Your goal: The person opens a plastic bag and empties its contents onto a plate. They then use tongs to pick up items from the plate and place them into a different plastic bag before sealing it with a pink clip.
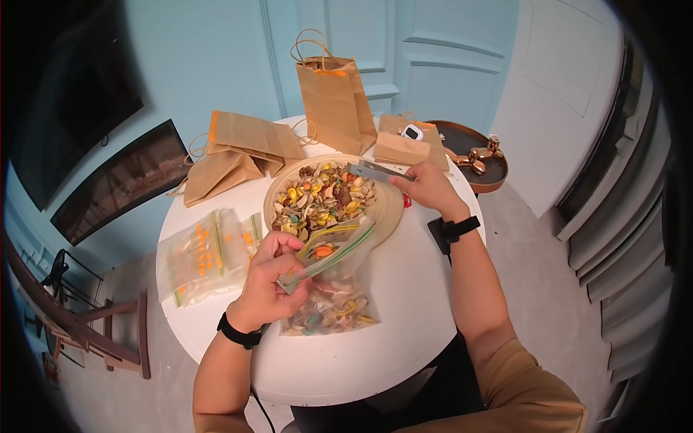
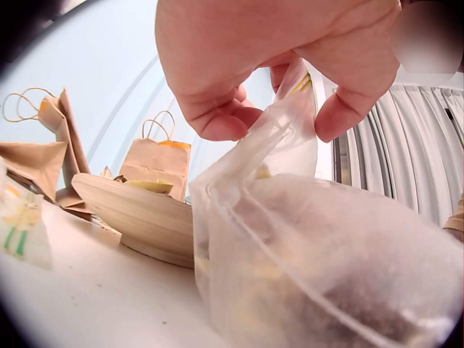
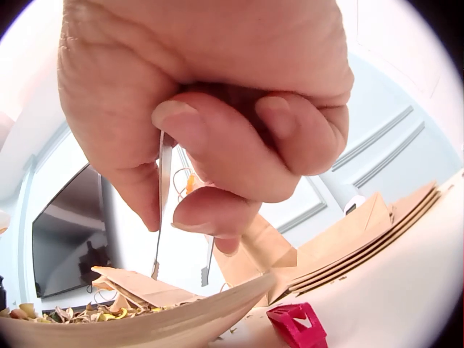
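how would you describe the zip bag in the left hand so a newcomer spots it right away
On the round white table, find the wide bowl of dried petals. On its near side, the left hand grips a clear zip bag by the open mouth. Colourful dried pieces fill its lower part, while the other zip bags, to its left, lie flat with orange marks.

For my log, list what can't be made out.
Held end of silver metal tongs: behind right hand, right wrist view.
Contents of clear plastic bag: blurred, left wrist view.
Inside of tall brown paper bag: hidden by its walls, head view.
Detail on small white device: too small, head view.
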A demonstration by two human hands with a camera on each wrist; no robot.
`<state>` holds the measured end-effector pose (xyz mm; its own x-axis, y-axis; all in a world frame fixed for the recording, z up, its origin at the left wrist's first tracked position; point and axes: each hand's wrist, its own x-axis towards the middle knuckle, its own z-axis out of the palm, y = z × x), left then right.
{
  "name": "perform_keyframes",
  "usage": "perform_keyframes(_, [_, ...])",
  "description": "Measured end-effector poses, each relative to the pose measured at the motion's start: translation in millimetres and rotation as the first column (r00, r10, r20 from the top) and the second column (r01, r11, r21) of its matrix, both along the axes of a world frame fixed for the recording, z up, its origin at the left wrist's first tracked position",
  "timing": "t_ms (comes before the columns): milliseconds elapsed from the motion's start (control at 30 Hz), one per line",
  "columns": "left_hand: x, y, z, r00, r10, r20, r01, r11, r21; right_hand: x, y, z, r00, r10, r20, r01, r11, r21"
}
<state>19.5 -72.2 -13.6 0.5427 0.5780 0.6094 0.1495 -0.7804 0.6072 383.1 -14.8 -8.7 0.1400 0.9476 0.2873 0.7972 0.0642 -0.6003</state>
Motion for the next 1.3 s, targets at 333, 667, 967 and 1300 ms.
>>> perform_keyframes(333, [1,0,1,1.000,-0.002,0.000,0.002,1.000,-0.006,0,-4,3,0.998,0.035,0.044,-0.027,0.985,-0.168])
perform_keyframes(667, [1,0,-1,1.000,0.009,-0.009,-0.009,1.000,-0.015,-6,-11,10,0.978,0.160,0.135,-0.129,0.968,-0.217])
perform_keyframes(967, [0,1,-2,1.000,0.003,-0.011,-0.003,1.000,-0.012,-19,-13,14,0.957,0.209,0.203,-0.164,0.963,-0.215])
perform_keyframes(1300, [0,1,-1,1.000,-0.015,-0.007,0.015,1.000,-0.014,-7,-13,11,0.951,0.245,0.189,-0.206,0.957,-0.206])
